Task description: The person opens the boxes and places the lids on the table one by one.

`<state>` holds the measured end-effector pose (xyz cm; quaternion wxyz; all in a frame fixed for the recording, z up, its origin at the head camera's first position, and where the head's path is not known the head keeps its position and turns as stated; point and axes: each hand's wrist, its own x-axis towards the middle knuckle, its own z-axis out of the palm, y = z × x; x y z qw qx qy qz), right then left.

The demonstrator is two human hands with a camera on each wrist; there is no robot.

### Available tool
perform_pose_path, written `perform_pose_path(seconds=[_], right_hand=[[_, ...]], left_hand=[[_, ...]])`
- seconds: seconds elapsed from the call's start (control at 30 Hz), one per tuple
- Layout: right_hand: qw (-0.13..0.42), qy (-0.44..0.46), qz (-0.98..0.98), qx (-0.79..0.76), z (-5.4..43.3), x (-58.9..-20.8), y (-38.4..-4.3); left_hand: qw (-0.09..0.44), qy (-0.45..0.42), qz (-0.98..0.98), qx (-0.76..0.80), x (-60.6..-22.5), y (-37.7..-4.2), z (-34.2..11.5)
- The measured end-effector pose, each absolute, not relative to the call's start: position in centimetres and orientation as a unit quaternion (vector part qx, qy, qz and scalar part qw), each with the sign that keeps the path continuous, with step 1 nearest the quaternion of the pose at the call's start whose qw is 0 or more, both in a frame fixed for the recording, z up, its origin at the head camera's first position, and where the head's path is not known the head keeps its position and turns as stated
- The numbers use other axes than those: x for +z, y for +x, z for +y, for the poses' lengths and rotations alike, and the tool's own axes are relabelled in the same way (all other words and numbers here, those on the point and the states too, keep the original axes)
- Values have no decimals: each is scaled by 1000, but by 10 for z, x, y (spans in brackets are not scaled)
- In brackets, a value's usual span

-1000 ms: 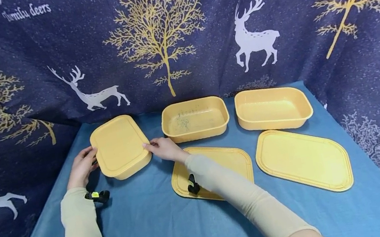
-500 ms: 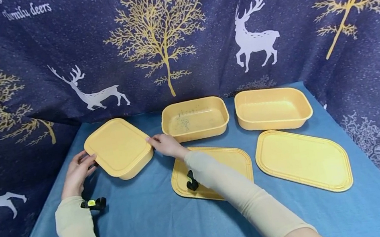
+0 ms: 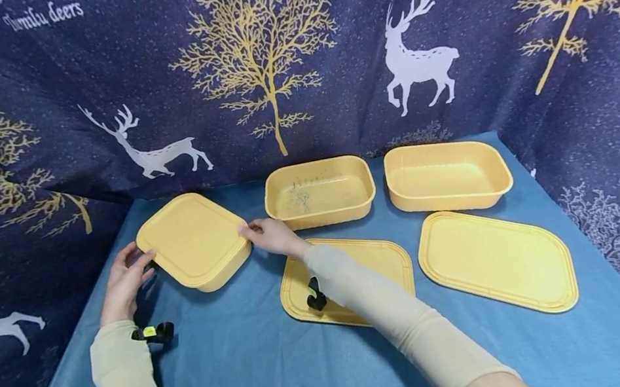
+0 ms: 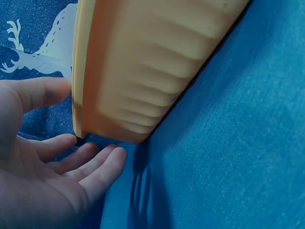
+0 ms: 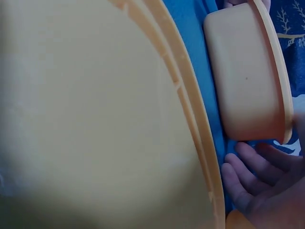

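Observation:
A yellow plastic food container [image 3: 228, 268] stands at the back left of the table, its matching lid [image 3: 191, 236] covering the top. At its left corner, my left hand [image 3: 123, 282] touches the lid's edge with the thumb; in the left wrist view the other fingers [image 4: 107, 164] reach loosely beside the ribbed wall, fairly straight. My right hand [image 3: 273, 235] pinches the right corner, thumb over the lid's edge. In the right wrist view its other fingers [image 5: 248, 174] bend beneath the rim. Contact between those fingers and the wall is unclear.
Two uncovered yellow containers, a middle one [image 3: 322, 218] and a right one [image 3: 448, 202], stand along the back. Before them lie a middle flat lid [image 3: 379, 263], partly under my right forearm, and a right flat lid [image 3: 494, 260]. A printed cloth [image 3: 334, 111] hangs behind.
Since a second ago the covered container has turned on the table, its left side swinging towards me. My left hand has shifted slightly left. Over the last half second hands and container hardly move.

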<state>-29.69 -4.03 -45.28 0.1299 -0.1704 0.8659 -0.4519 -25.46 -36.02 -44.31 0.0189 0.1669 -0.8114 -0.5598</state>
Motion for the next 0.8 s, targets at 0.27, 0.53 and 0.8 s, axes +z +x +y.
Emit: perform_pose_path(seconds=[0.27,0.53,0.8], right_hand=[[149,-199,863,-439,-39,-450,-292],[151,-203,868,-428,-40,-448,-290],[148,-181,861,-452,-45,-451,-293]], left_hand=[[21,152,-812,-563,-445,-267,-366],[30,172,-805,-567,-441,-263,-361],[37,198,-785,-586,-440,-255,-362]])
